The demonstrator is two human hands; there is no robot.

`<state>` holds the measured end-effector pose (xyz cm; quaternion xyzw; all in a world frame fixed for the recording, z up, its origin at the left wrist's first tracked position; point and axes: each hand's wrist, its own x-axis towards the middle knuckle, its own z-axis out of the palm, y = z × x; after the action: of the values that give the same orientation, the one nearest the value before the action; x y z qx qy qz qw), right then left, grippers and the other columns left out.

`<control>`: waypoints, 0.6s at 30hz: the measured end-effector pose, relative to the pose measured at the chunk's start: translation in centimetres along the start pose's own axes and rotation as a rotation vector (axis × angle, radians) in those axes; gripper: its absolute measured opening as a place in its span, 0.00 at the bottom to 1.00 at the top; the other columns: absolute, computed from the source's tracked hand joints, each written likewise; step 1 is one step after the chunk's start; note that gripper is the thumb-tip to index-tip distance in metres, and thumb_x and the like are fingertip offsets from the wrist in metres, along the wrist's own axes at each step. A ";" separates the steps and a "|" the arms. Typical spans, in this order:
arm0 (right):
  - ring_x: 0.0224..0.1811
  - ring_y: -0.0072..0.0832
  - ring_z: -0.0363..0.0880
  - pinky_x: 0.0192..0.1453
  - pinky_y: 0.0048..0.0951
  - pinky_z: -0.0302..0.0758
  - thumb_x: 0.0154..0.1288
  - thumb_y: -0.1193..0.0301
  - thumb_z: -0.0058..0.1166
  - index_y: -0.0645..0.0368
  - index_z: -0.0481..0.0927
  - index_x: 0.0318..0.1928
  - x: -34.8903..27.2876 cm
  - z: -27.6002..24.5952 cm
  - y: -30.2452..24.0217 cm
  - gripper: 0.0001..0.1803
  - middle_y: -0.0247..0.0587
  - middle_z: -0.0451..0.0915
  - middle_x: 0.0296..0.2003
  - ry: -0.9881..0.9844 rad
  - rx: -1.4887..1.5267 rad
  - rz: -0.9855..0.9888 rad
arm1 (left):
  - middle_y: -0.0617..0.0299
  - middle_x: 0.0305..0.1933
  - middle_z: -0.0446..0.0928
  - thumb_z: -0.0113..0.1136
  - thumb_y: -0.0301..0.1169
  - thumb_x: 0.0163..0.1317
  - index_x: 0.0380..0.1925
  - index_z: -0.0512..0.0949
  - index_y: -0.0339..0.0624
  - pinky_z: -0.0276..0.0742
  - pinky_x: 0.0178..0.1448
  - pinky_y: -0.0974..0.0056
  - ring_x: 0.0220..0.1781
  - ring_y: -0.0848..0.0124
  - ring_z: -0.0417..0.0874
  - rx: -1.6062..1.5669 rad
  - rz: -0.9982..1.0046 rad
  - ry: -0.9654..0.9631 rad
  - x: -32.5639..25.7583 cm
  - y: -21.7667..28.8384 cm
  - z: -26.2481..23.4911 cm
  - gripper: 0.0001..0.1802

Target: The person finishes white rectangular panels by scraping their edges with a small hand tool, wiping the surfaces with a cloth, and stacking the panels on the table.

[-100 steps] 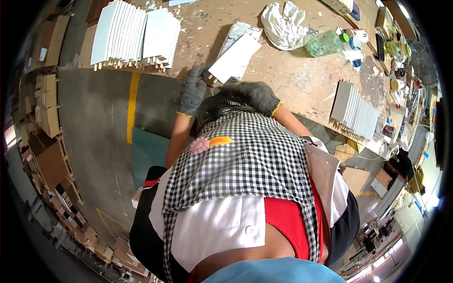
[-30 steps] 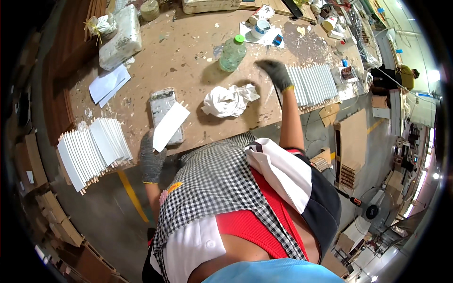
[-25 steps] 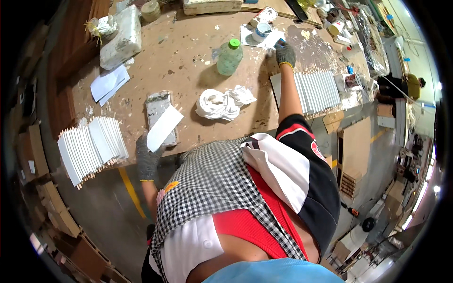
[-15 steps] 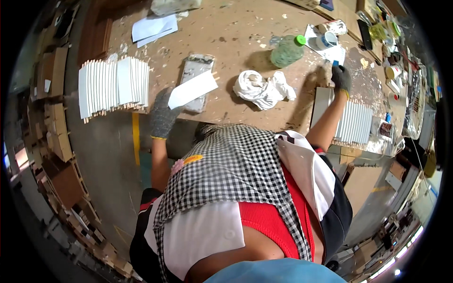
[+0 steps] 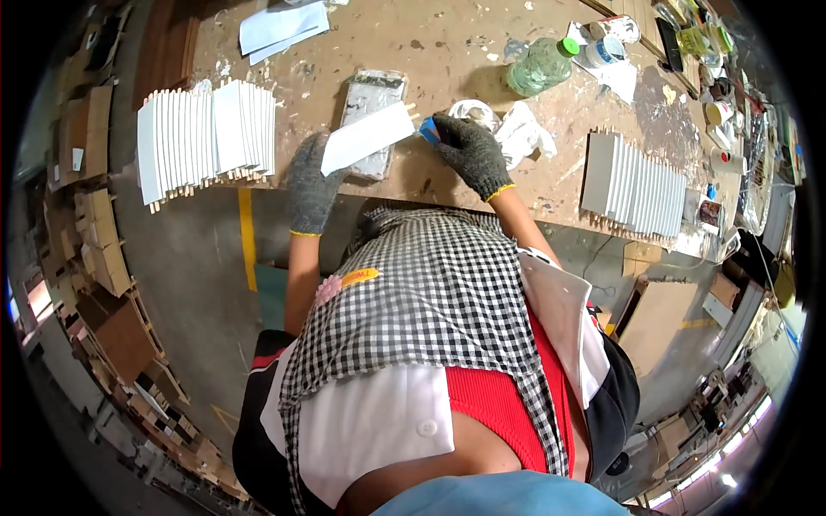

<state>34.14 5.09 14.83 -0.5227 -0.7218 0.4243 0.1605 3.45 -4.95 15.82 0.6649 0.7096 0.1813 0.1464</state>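
My left hand (image 5: 313, 185), in a dark grey knitted glove, grips one end of a white wooden slat (image 5: 370, 138) whose far right end carries two dowel pegs. The slat is tilted over a grey, wrapped block (image 5: 372, 162) on the worktable. Closed in the same kind of glove, my right hand (image 5: 471, 156) holds a small blue flat piece (image 5: 429, 131) close to the pegged end, apart from it. Most of the blue piece is hidden by the fingers. Just behind that hand lies a crumpled white cloth (image 5: 523, 138).
Rows of white pegged slats stand at the left (image 5: 205, 138) and right (image 5: 637, 185) of the worktable (image 5: 447, 52). A green-capped bottle (image 5: 540, 69), a white tub (image 5: 607, 50) and paper sheets (image 5: 284, 30) lie farther back. The table's front edge runs close to my apron.
My right hand has come left from beside the white tub, bringing the blue piece to the slat's pegged end. My left hand, still on the slat, has shifted slightly right.
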 end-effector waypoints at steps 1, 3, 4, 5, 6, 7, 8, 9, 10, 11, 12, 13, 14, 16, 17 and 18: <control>0.53 0.43 0.86 0.57 0.38 0.80 0.69 0.59 0.62 0.53 0.80 0.64 -0.1 0.0 -1.0 0.25 0.47 0.86 0.51 0.005 0.086 0.057 | 0.44 0.66 0.75 0.78 0.33 0.54 0.67 0.72 0.40 0.72 0.72 0.49 0.68 0.48 0.77 0.006 0.022 0.031 0.0 0.0 0.0 0.40; 0.53 0.43 0.86 0.57 0.39 0.80 0.68 0.59 0.62 0.53 0.80 0.64 -0.1 1.3 -0.8 0.25 0.47 0.86 0.52 0.008 0.107 0.072 | 0.44 0.66 0.75 0.77 0.33 0.55 0.67 0.72 0.40 0.72 0.73 0.49 0.68 0.48 0.77 0.023 0.021 0.025 -0.2 0.1 -0.2 0.39; 0.53 0.42 0.85 0.57 0.39 0.80 0.68 0.60 0.63 0.53 0.81 0.63 0.0 1.7 -0.6 0.26 0.47 0.86 0.52 0.012 0.126 0.082 | 0.44 0.66 0.75 0.77 0.33 0.55 0.67 0.72 0.40 0.72 0.73 0.49 0.68 0.48 0.76 0.040 0.019 0.023 -0.2 0.2 -0.2 0.39; 0.53 0.43 0.86 0.57 0.38 0.81 0.67 0.60 0.63 0.53 0.81 0.63 0.0 2.1 -0.4 0.25 0.48 0.86 0.51 0.026 0.144 0.081 | 0.44 0.66 0.75 0.77 0.33 0.55 0.67 0.72 0.40 0.72 0.73 0.49 0.68 0.48 0.76 0.039 0.018 0.023 -0.2 0.2 -0.1 0.39; 0.53 0.43 0.86 0.57 0.38 0.81 0.67 0.60 0.63 0.53 0.81 0.63 -0.2 2.0 -0.2 0.25 0.48 0.86 0.51 0.025 0.143 0.082 | 0.44 0.67 0.75 0.77 0.33 0.56 0.68 0.72 0.40 0.72 0.73 0.49 0.68 0.48 0.76 0.048 0.013 0.014 -0.1 0.3 -0.1 0.39; 0.53 0.43 0.85 0.58 0.39 0.80 0.67 0.62 0.63 0.53 0.81 0.63 -0.3 1.5 -0.5 0.25 0.48 0.86 0.51 -0.001 0.055 0.075 | 0.44 0.67 0.75 0.76 0.33 0.56 0.68 0.71 0.40 0.72 0.73 0.49 0.68 0.48 0.76 0.059 0.004 0.005 -0.2 0.2 -0.1 0.39; 0.53 0.44 0.85 0.58 0.40 0.80 0.66 0.63 0.63 0.53 0.80 0.63 -0.4 1.0 -0.9 0.25 0.49 0.86 0.51 -0.026 -0.033 0.069 | 0.44 0.67 0.75 0.76 0.33 0.56 0.68 0.71 0.40 0.72 0.73 0.49 0.68 0.48 0.76 0.061 0.001 0.006 -0.2 0.1 -0.1 0.39; 0.53 0.44 0.85 0.58 0.40 0.80 0.66 0.63 0.63 0.53 0.80 0.63 -0.4 0.9 -1.5 0.25 0.49 0.86 0.51 -0.029 -0.032 0.066 | 0.44 0.67 0.75 0.76 0.33 0.56 0.68 0.71 0.40 0.72 0.73 0.49 0.68 0.48 0.76 0.074 -0.005 0.008 -0.3 0.1 0.0 0.39; 0.53 0.45 0.85 0.58 0.41 0.80 0.66 0.64 0.63 0.54 0.81 0.62 -0.5 0.7 -2.0 0.25 0.49 0.86 0.51 -0.015 0.044 0.095 | 0.44 0.67 0.75 0.76 0.33 0.56 0.68 0.71 0.39 0.72 0.73 0.49 0.68 0.49 0.76 0.084 -0.007 0.008 -0.2 0.2 0.0 0.39; 0.53 0.46 0.85 0.58 0.42 0.80 0.65 0.65 0.63 0.54 0.81 0.61 -0.6 0.6 -2.3 0.24 0.50 0.86 0.50 0.001 0.119 0.124 | 0.44 0.67 0.75 0.76 0.33 0.56 0.68 0.71 0.39 0.72 0.73 0.49 0.68 0.49 0.76 0.082 -0.005 0.007 -0.2 0.4 0.1 0.39; 0.53 0.46 0.85 0.58 0.42 0.80 0.65 0.65 0.63 0.54 0.81 0.61 -0.5 0.6 -1.9 0.24 0.50 0.86 0.50 0.004 0.118 0.126 | 0.44 0.67 0.75 0.75 0.32 0.57 0.68 0.71 0.39 0.72 0.73 0.49 0.68 0.48 0.76 0.064 0.005 0.019 0.0 0.6 0.2 0.39; 0.52 0.47 0.85 0.58 0.43 0.80 0.65 0.65 0.63 0.55 0.81 0.60 -0.4 0.6 -2.0 0.23 0.50 0.86 0.50 0.004 0.072 0.077 | 0.44 0.67 0.75 0.75 0.32 0.57 0.68 0.72 0.39 0.72 0.73 0.49 0.68 0.48 0.76 0.046 0.016 0.030 0.1 0.6 0.2 0.38; 0.51 0.47 0.85 0.57 0.43 0.80 0.65 0.65 0.63 0.55 0.82 0.58 -0.3 0.4 -2.1 0.22 0.50 0.86 0.49 0.007 0.024 0.030 | 0.44 0.67 0.75 0.75 0.32 0.57 0.68 0.72 0.39 0.72 0.73 0.49 0.68 0.48 0.76 0.043 0.022 0.031 0.3 0.7 0.3 0.38; 0.48 0.46 0.85 0.54 0.40 0.81 0.67 0.63 0.63 0.56 0.82 0.56 -1.1 -1.9 -2.6 0.20 0.51 0.86 0.48 -0.005 -0.076 0.015 | 0.43 0.66 0.75 0.77 0.33 0.55 0.67 0.72 0.39 0.73 0.71 0.49 0.67 0.46 0.77 0.048 0.075 0.044 0.3 0.6 0.7 0.40; 0.48 0.42 0.86 0.54 0.38 0.81 0.68 0.63 0.64 0.56 0.82 0.57 -1.3 -3.3 -2.7 0.20 0.49 0.86 0.48 -0.066 0.016 0.053 | 0.43 0.66 0.75 0.77 0.33 0.55 0.67 0.72 0.39 0.73 0.71 0.49 0.67 0.46 0.77 0.037 0.083 0.047 0.2 0.5 0.9 0.40; 0.47 0.38 0.86 0.54 0.36 0.82 0.68 0.63 0.65 0.56 0.82 0.59 -1.8 -4.6 -2.4 0.21 0.47 0.87 0.48 -0.123 0.106 0.093 | 0.42 0.66 0.75 0.78 0.36 0.54 0.67 0.72 0.39 0.73 0.70 0.48 0.67 0.45 0.76 -0.023 0.050 0.048 -0.1 0.5 0.9 0.41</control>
<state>36.51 5.30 19.82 -0.5193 -0.6818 0.5002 0.1235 4.29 -4.97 15.23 0.6762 0.6939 0.2091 0.1323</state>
